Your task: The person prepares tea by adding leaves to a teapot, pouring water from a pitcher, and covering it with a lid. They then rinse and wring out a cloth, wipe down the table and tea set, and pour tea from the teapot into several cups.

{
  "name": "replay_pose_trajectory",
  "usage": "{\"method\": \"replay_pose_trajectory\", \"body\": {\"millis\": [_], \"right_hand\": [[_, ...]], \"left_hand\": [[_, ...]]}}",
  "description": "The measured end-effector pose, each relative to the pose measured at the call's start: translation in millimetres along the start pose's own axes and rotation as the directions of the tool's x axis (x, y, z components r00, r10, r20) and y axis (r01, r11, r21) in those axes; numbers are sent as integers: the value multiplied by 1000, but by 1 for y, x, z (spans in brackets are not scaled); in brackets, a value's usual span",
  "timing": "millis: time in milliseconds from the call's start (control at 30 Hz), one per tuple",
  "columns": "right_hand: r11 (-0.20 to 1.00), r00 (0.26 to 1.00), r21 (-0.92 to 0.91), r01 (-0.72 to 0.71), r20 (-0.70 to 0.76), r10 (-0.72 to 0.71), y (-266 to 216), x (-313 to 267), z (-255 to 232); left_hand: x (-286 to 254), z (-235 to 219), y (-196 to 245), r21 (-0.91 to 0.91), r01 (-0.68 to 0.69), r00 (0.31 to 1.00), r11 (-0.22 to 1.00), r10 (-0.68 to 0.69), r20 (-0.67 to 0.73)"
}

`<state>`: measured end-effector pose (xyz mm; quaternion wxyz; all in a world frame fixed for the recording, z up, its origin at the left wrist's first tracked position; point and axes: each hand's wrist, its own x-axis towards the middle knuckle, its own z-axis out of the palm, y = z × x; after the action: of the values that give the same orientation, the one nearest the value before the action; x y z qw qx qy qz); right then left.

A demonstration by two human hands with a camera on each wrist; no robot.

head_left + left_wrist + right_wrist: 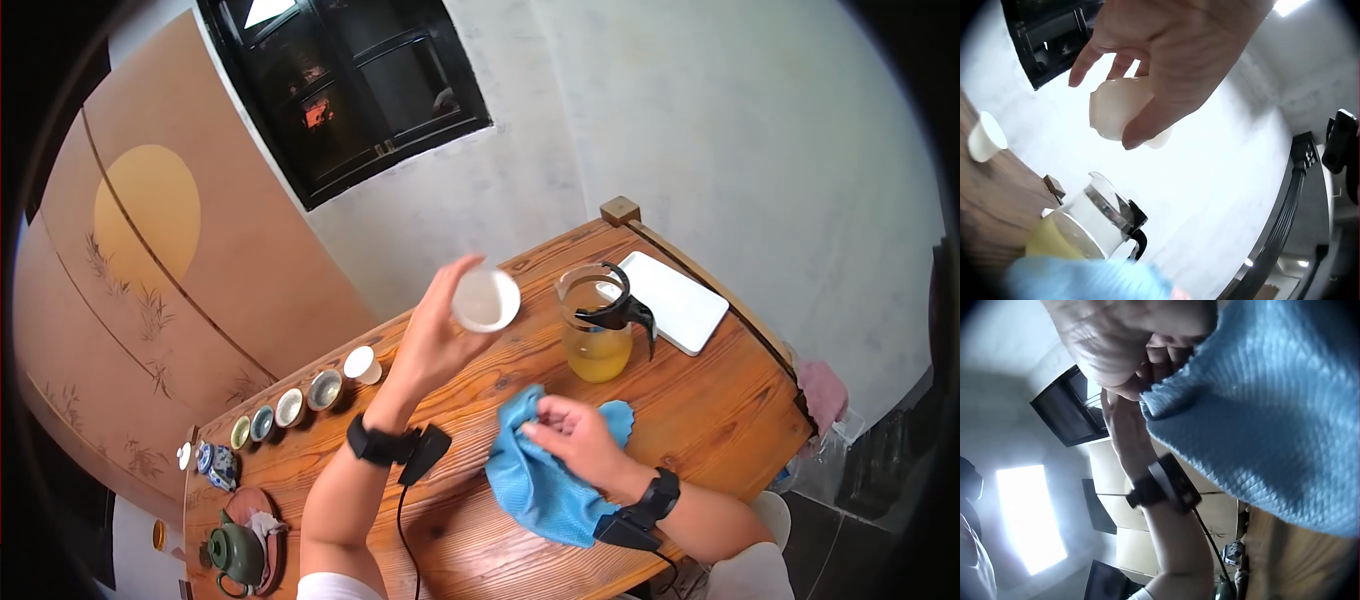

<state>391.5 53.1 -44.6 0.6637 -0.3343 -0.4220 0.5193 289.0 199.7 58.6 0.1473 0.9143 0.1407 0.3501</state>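
My left hand (440, 330) holds a small white cup (487, 300) up above the table, its mouth turned toward the head camera. In the left wrist view the thumb and fingers grip the cup (1119, 107) by its sides. Lower and to the right, my right hand (580, 440) grips a blue cloth (545, 490) that hangs in folds down to the wooden table. The right wrist view shows curled fingers at the edge of the ribbed cloth (1260, 431). Behind the cloth stands a glass pitcher (597, 350) of yellow liquid with a black handle.
A white tray (675, 302) lies beyond the pitcher. Along the far left edge runs a row of small cups, with a white cup (363, 365) nearest, and a blue-and-white jar (217, 465). A green teapot (236, 552) stands at the left. A cable (402, 530) trails from the left wrist.
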Motion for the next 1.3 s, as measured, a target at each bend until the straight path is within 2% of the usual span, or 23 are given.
{"method": "replay_pose_trajectory", "body": {"millis": [67, 133, 200, 267, 300, 333, 400, 433, 500, 533, 600, 667, 733, 800, 867, 967, 1000, 1033, 1100, 1133, 1167, 1233, 1300], "right_hand": [[988, 996, 142, 63, 46, -70, -5, 2, -6], [977, 997, 204, 64, 22, -70, -14, 0, -2], [981, 999, 187, 41, 17, -45, -12, -1, 3], [992, 998, 107, 62, 25, -64, -7, -4, 9], [986, 990, -95, 134, 50, -129, 1, -3, 10], [815, 983, -552, 176, 61, -171, -2, -6, 10], [593, 945, -754, 282, 113, -306, -2, -9, 15], [585, 943, -757, 290, 121, -311, -7, -8, 17], [186, 855, -937, 295, 172, -489, -14, -9, 19], [182, 852, -937, 299, 176, -492, -12, -8, 20], [458, 844, -857, 238, -51, -534, -4, -6, 19], [483, 841, -855, 192, -110, -530, -5, -4, 19], [743, 975, -641, 194, 42, -218, 7, -4, 0], [712, 959, -654, 256, 78, -273, 13, -4, -6], [754, 980, -626, 198, 103, -172, 9, -5, -9], [677, 963, -698, 235, 73, -259, -5, -6, 2], [610, 942, -748, 262, 62, -328, -8, -5, 2], [444, 896, -833, 329, 128, -424, -8, -3, 0], [287, 844, -863, 416, 249, -474, -12, -1, -2], [210, 817, -866, 454, 311, -485, -11, -1, -3], [170, 803, -864, 474, 345, -485, -14, -3, 1], [161, 797, -856, 492, 368, -479, -12, -4, 2], [192, 782, -833, 519, 372, -499, -12, -5, 4]], "left_hand": [[-42, -4, -14, -165, 183, 982, 969, -174, 67], [-82, 6, -14, -133, 232, 964, 964, -210, 162], [-105, 14, 8, -331, 475, 870, 816, -379, 315], [-121, 30, 18, -394, 425, 901, 815, -341, 267], [-126, 37, 25, -445, 450, 892, 775, -366, 266], [-127, 41, 33, -494, 468, 884, 733, -386, 264], [-126, 44, 41, -512, 492, 870, 704, -413, 268], [-128, 45, 42, -485, 454, 891, 748, -397, 222], [-131, 44, 46, -453, 412, 911, 791, -375, 173], [-131, 41, 52, -394, 384, 923, 835, -361, 135], [-131, 39, 56, -332, 351, 936, 875, -342, 87], [-132, 39, 57, -154, 105, 994, 982, -110, -22], [-130, 41, 58, -119, -15, 999, 993, 9, -50], [-131, 44, 55, 161, -198, 980, 967, 191, 55], [-131, 41, 53, 200, -282, 959, 938, 276, 57], [-125, 32, 53, 177, -348, 935, 921, 328, 135], [-124, 27, 53, -109, -162, 979, 981, 174, 111], [-126, 23, 52, -388, 44, 991, 921, 9, 134], [-129, 17, 41, -754, 394, 917, 525, -275, 288], [-129, 16, 35, -823, 486, 854, 293, -360, 376], [-131, 18, 28, -819, 504, 841, 275, -370, 394], [-133, 25, 18, -697, 716, 674, 26, -287, 681], [-133, 28, 20, -726, 688, 692, -21, -282, 664]]}}
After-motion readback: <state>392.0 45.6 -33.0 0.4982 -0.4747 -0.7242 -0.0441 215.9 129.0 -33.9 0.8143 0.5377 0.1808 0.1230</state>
